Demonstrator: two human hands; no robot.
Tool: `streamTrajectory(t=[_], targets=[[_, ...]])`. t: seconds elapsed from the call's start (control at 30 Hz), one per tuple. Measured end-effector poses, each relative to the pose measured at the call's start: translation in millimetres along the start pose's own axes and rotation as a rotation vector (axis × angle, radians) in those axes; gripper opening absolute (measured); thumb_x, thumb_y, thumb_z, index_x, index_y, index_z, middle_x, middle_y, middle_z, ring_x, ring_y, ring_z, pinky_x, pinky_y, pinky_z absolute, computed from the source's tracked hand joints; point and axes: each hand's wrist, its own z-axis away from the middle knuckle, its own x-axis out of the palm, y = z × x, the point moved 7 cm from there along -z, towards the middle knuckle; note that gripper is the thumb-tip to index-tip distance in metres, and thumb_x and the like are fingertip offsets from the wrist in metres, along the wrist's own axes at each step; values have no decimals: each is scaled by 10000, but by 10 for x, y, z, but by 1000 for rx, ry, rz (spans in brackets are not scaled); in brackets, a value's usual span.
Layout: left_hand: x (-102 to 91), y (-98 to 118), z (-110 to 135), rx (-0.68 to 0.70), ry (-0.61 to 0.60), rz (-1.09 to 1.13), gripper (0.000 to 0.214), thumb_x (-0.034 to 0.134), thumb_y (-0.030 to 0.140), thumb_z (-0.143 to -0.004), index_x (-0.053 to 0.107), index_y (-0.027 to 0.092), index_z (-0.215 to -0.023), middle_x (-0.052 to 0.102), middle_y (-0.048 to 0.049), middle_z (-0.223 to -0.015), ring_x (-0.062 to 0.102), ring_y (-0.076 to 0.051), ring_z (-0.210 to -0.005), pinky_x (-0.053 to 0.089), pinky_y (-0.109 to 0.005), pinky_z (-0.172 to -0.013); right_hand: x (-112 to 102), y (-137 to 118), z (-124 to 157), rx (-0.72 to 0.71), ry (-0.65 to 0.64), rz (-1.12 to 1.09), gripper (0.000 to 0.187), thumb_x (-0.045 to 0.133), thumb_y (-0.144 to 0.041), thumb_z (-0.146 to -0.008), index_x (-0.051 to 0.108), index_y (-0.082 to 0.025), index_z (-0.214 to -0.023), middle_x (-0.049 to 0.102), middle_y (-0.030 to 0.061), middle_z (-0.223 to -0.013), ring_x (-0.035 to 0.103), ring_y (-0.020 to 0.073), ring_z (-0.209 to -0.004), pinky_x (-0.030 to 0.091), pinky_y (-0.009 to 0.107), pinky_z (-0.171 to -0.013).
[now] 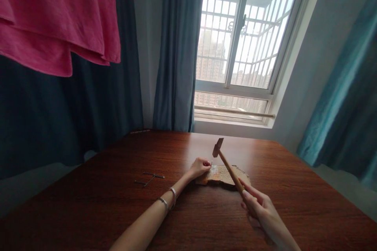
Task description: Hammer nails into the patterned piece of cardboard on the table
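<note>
My right hand [262, 213] is wrapped round the wooden handle of a hammer [226, 164]. The hammer's head is raised above the far side of a flat piece of wood [219, 175] dotted with many small marks. At the wood's left end, my left hand [200, 166] pinches a thin nail [211, 163] that stands roughly upright. Whether its tip touches the wood is too small to tell. The hammer head is apart from the nail, up and to its right. Part of the wood is hidden behind the handle.
Several loose nails [150, 180] lie on the brown wooden table [97, 204], left of my left forearm. Beyond the table's far edge are a blue curtain [176, 55] and a barred window [235, 47]. A pink cloth [59, 15] hangs at upper left.
</note>
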Motion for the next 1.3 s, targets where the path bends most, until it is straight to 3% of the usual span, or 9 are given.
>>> streamTrajectory(t=[0.23,0.4,0.6,0.8,1.1,1.3], targets=[[7,-19,-5,25,18,-2,212,524,264,-679,677,117,-671,644,-19,-642,535,-127,-597,336,-199,-534,8,-97,22,-61,-12,6,570,507,-444,-792,374,-245,-1309,446,-58,-572,217,-6,-314,144,117,-275],[7,-15,-11,24,13,-3,211,528,259,-673,681,114,-684,644,-21,-643,534,-126,-597,331,-198,-529,-18,32,-21,0,2,9,650,559,-454,-747,376,-191,-1311,431,-65,-540,233,-1,-300,148,122,-263],[6,-10,-13,22,17,-1,211,531,268,-680,671,112,-661,639,-24,-634,531,-128,-596,330,-197,-527,-14,-76,23,-61,0,-14,582,520,-446,-783,367,-261,-1313,439,-65,-562,213,-3,-301,132,118,-261],[4,11,-4,25,0,7,216,529,269,-685,676,111,-680,647,-26,-668,539,-124,-611,339,-194,-541,-17,117,-29,-11,-13,-27,643,574,-466,-738,401,-196,-1295,434,-66,-531,224,-5,-302,149,120,-271],[21,-80,-28,-36,15,40,219,543,281,-669,678,116,-716,661,-28,-690,558,-135,-631,378,-203,-577,-67,-113,-142,-111,22,-163,532,547,-418,-778,413,-267,-1270,457,-62,-585,230,-8,-300,170,110,-250],[41,-109,-49,-11,13,85,210,542,276,-678,668,111,-711,654,-25,-685,557,-129,-628,382,-200,-575,-128,133,-301,-68,58,-198,545,565,-401,-768,407,-264,-1271,470,-65,-583,249,-7,-299,201,104,-247]])
